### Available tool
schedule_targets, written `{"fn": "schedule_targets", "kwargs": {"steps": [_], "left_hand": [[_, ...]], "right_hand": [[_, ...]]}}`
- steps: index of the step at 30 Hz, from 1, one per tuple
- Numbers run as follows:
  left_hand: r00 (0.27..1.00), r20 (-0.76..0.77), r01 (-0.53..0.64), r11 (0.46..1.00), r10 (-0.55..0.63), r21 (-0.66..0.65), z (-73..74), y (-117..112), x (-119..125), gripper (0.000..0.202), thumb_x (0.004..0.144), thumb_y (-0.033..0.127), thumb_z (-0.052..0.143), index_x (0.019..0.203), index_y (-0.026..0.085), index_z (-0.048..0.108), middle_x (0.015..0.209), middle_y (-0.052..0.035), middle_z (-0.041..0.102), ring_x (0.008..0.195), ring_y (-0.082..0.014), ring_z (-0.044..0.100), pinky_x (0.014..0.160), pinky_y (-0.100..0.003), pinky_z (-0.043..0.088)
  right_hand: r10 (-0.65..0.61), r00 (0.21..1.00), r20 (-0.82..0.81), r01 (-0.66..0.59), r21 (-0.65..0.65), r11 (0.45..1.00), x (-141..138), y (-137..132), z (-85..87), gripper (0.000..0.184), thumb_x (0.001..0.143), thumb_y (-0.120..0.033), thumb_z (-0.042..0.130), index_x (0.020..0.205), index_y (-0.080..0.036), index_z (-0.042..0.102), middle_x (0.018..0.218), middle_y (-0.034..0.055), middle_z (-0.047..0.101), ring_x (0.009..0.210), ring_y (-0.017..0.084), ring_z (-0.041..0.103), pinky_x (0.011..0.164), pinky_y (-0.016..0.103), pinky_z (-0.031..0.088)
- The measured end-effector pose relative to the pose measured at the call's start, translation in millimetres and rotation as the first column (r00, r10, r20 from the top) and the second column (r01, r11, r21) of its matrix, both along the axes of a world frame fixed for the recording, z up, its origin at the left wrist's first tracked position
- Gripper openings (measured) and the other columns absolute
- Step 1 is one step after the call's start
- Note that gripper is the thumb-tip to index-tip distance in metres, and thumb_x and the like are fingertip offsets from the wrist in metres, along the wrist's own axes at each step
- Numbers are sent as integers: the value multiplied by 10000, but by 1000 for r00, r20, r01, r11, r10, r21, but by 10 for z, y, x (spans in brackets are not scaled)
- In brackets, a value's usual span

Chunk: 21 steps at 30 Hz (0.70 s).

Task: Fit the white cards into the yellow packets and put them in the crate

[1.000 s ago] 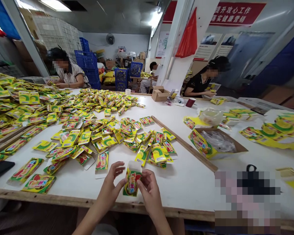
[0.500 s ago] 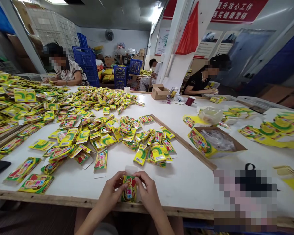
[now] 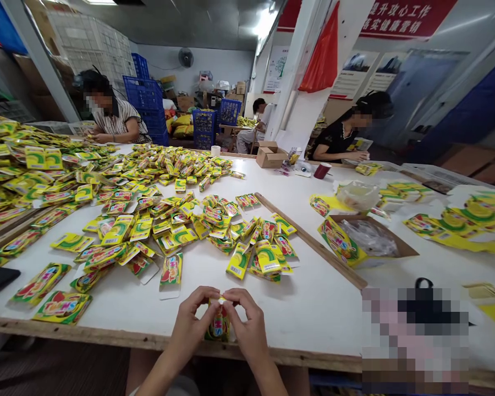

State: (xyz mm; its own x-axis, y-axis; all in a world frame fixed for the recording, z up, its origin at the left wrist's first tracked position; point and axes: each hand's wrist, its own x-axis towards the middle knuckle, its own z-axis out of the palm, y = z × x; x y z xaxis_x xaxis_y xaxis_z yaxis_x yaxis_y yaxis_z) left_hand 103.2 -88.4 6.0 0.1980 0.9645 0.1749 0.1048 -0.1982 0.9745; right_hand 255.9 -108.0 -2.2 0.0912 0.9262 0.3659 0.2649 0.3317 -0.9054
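A small yellow-green printed carton (image 3: 218,326) stands near the front edge of the white table (image 3: 313,316), between my hands. My left hand (image 3: 194,316) pinches its upper left side, thumb and fingers closed. From the other side, my right hand (image 3: 246,319) has its thumb and fingertips closed at the carton's top end. Both sets of fingertips meet over the top flap, which they largely hide. Just beyond lies a carton with its white flap out (image 3: 171,275), and a loose heap of similar cartons (image 3: 268,256) is to its right.
A large pile of cartons (image 3: 37,159) covers the left side. A wooden strip (image 3: 313,242) runs across the table beside an open display box (image 3: 365,242) holding clear plastic. A dark phone (image 3: 0,279) lies at far left. Co-workers (image 3: 121,118) sit opposite.
The carton's white top flap stood up before; now it is folded down under my fingertips. Both hands have drawn together over the carton's top.
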Motion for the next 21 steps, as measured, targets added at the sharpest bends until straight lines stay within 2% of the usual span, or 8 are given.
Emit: {"fn": "schedule_targets", "kwargs": {"steps": [5, 11, 18, 21], "left_hand": [[995, 53, -81, 992, 86, -99, -63, 53, 53, 162, 828, 332, 644, 869, 180, 683, 836, -40, 705, 779, -192, 647, 724, -277, 520], [987, 130, -69, 983, 92, -168, -155, 108, 77, 207, 825, 375, 656, 850, 174, 699, 815, -50, 714, 775, -201, 642, 729, -283, 522], [998, 36, -41, 998, 42, -42, -149, -22, -21, 136, 840, 312, 644, 883, 207, 718, 885, -49, 706, 883, -221, 651, 790, -297, 520], [1000, -28, -11, 1000, 12, 24, -109, -35, -33, 143, 874, 303, 599, 873, 217, 714, 907, -56, 698, 913, -228, 648, 820, -321, 516]], "right_hand": [[-81, 996, 29, 82, -48, 995, -60, 51, 50, 106, 879, -243, 578, 847, -189, 663, 775, 24, 672, 703, 159, 619, 655, 243, 503], [-97, 995, 23, 99, -142, 985, -44, 89, 117, 176, 880, -314, 577, 799, -180, 657, 724, 21, 674, 663, 162, 606, 625, 240, 484], [41, 997, -62, -49, -132, 990, -21, 19, 44, 126, 876, -287, 600, 842, -192, 676, 845, 41, 688, 806, 186, 647, 728, 264, 509], [33, 997, -74, -42, -121, 992, -53, -14, 36, 117, 864, -293, 614, 861, -199, 682, 849, 41, 694, 800, 190, 654, 725, 269, 525]]}}
